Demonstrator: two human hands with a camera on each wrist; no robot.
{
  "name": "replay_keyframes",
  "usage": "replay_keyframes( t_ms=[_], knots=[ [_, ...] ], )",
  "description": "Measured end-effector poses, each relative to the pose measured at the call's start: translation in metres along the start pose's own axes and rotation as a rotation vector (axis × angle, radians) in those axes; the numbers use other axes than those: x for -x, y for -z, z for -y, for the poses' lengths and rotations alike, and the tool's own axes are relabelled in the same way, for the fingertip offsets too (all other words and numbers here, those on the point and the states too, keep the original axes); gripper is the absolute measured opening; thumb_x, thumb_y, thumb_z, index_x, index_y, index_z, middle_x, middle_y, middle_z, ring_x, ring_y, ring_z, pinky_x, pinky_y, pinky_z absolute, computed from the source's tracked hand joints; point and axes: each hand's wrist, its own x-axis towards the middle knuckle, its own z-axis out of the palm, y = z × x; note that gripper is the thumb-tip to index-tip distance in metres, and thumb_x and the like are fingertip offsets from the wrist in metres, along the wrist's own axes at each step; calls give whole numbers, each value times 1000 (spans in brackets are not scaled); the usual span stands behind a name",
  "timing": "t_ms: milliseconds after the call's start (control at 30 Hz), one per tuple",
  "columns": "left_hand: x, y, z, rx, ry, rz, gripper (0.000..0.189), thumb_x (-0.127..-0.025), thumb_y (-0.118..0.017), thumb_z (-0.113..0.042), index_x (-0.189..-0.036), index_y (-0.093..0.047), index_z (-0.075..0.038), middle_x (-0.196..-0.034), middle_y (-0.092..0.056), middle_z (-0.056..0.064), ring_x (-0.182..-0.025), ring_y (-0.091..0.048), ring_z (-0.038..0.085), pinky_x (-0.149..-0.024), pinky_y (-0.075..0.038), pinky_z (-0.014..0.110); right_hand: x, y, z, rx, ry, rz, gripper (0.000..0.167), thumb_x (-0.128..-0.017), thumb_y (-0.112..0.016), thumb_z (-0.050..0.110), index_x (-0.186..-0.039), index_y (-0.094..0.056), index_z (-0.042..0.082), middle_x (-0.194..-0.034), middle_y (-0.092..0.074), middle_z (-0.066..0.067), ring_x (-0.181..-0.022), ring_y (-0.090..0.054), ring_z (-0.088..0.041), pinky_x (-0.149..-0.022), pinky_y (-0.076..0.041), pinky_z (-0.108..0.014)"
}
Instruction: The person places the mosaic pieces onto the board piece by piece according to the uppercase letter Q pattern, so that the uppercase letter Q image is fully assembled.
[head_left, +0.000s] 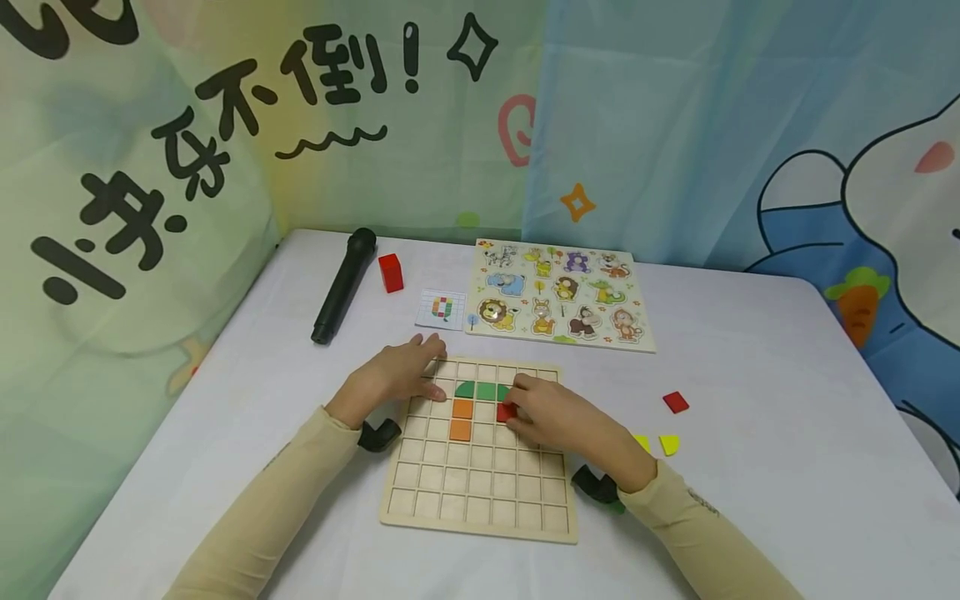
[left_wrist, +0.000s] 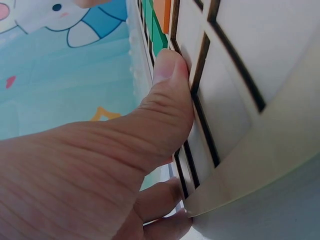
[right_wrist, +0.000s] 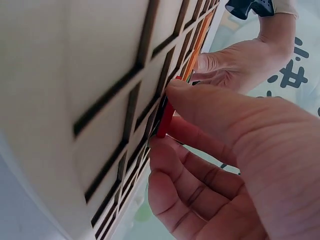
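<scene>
A wooden grid board (head_left: 480,531) lies flat, with its far left part under my left hand (head_left: 397,372). The left thumb (left_wrist: 167,75) presses on the grid while the other fingers reach the board's edge. My right hand (head_left: 566,412) pinches a red square tile (head_left: 506,412) between thumb and fingers; in the right wrist view the red tile (right_wrist: 167,117) stands tilted against the grid. Left of it are two orange square tiles (head_left: 461,430), one below the other. Above them runs a row with a green rounded tile (head_left: 465,389) and a green square tile (head_left: 486,391).
Behind the board lie a small pattern card (head_left: 441,309), an animal puzzle board (head_left: 558,296), a red block (head_left: 391,273) and a black cylinder (head_left: 343,287). To the right are a loose red tile (head_left: 676,402) and yellow rounded tiles (head_left: 670,445). A green piece (head_left: 617,506) shows under the right wrist.
</scene>
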Motion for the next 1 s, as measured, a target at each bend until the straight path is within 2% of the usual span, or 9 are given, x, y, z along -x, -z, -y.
replay_keyframes(
  t_ms=[167,400,800,1000],
  knots=[
    [0,0,0,0,1,-2,59,-83,-74,-39,-130,-47,-14,-151,-41,15,-143,-33,36,-108,-37,58,1,0,0,-1,6,-2,18,-90,-71,17,-100,-69,3,-89,-59,-3,-74,-57,-12,-65,-50,-25],
    [1,1,-1,-4,5,0,59,-83,-74,-39,-130,-48,-13,-153,-38,14,-145,-30,36,-109,-35,59,1,-3,-1,18,47,-38,13,-88,-72,19,-92,-69,7,-83,-55,-1,-68,-55,-10,-61,-48,-22],
    [1,2,-2,-2,0,12,60,-83,-74,-38,-131,-48,-13,-158,-31,13,-147,-24,36,-112,-28,61,0,-2,-4,-44,48,-33,12,-87,-72,17,-92,-69,6,-86,-57,-3,-70,-55,-10,-63,-48,-22],
    [1,1,-2,2,-4,6,59,-83,-74,-37,-130,-48,-13,-154,-36,15,-145,-29,37,-110,-32,61,0,-3,-5,-80,42,-24,13,-87,-72,18,-92,-70,6,-85,-57,-3,-70,-53,-10,-63,-47,-23]
  ],
)
